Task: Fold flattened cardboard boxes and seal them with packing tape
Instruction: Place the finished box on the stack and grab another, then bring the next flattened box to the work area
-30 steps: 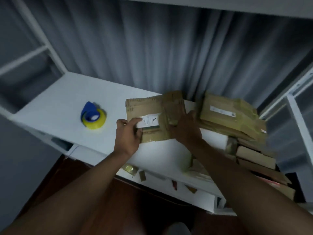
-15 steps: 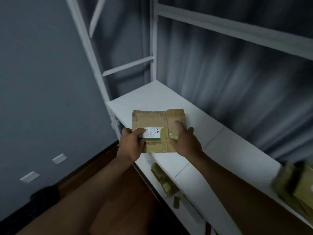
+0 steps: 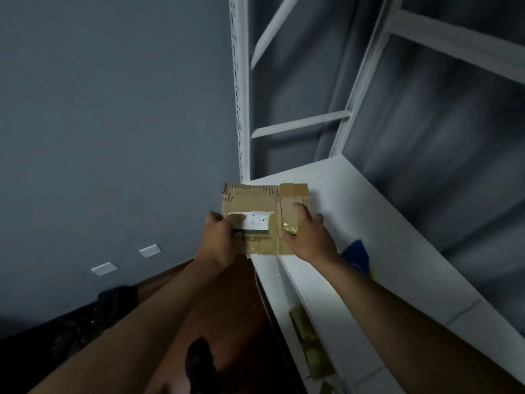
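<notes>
A flattened brown cardboard box [image 3: 255, 199] with a white label and old tape strips is held over the left end of the white shelf [image 3: 335, 211]. My left hand [image 3: 220, 240] grips its left edge, thumb lying on the label. My right hand [image 3: 308, 237] holds its right side, thumb on top beside a crumpled bit of yellowish tape. A blue part of the tape dispenser [image 3: 356, 253] peeks out behind my right wrist; the rest is hidden.
White rack uprights [image 3: 241, 89] and cross bars stand behind the shelf against a grey curtain. A grey wall is on the left with two white sockets [image 3: 150, 250]. Cardboard pieces [image 3: 311, 345] lie on a lower shelf. Brown floor shows below.
Both hands have carried the flat box leftward from beside the cardboard stack to the shelf's left end. The view swung left; the stack is out of sight.
</notes>
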